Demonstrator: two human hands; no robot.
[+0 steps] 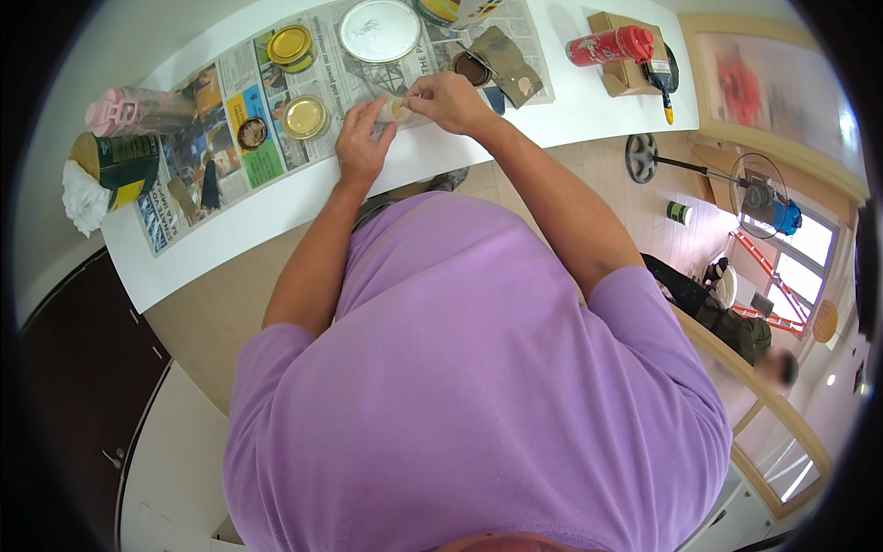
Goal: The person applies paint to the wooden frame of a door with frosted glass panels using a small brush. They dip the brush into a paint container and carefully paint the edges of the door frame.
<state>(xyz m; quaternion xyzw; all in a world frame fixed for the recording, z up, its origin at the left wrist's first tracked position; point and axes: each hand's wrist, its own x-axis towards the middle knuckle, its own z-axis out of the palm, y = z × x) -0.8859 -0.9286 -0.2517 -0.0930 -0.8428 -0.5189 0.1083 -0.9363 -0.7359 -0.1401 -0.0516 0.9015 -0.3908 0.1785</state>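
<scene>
My left hand [364, 145] is over the newspaper, fingers stretched and apart, its fingertips by a small pale translucent round piece [396, 110], perhaps a cup. My right hand [452, 103] pinches at that piece's right side; what lies between thumb and finger is too small to name. Just beyond the right hand stands an open tin [472, 70] with brown contents, a thin stick leaning across it. Beside it lies a creased, stained olive sheet [506, 64]. Left of my hands sits a round tin with a gold top [305, 118].
Newspaper [207, 184] covers much of the white table [166, 267]. On it are a yellow tin [292, 48], a white lid [380, 29] and a brown-filled ring [251, 134]. A pink bottle [138, 112], red bottle [607, 46] and paintbrush [661, 81] flank it. A person [736, 331] stands beyond.
</scene>
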